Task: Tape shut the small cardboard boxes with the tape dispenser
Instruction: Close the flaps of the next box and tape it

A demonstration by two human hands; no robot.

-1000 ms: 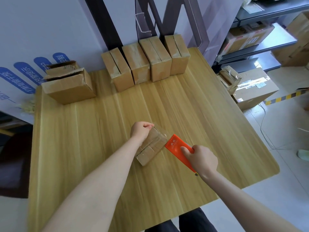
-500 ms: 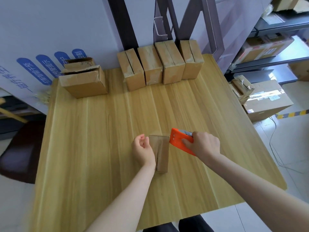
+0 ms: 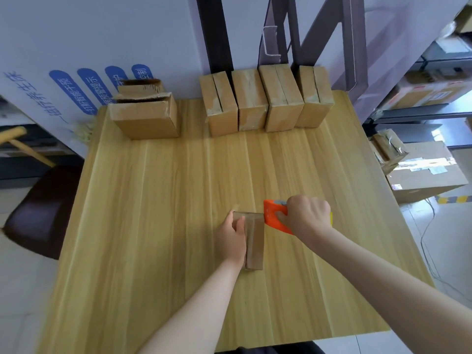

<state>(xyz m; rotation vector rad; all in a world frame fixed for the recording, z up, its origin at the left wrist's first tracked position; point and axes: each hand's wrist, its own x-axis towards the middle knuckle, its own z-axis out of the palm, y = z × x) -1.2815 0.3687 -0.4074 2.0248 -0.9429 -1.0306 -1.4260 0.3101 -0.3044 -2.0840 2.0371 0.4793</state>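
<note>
A small cardboard box lies lengthwise on the wooden table, near the front middle. My left hand grips its left side, thumb on its top. My right hand grips an orange tape dispenser, whose front edge touches the box's far right corner. Part of the dispenser is hidden under my fingers. At the back of the table stand several more small boxes in a row.
A larger box with open flaps sits at the back left. A dark chair seat stands left of the table. Shelving and cardboard cartons are on the floor at the right.
The box has been turned from a diagonal to lengthwise. My left hand moved from the box's far end to its left side. The dispenser came round to the box's far right corner.
</note>
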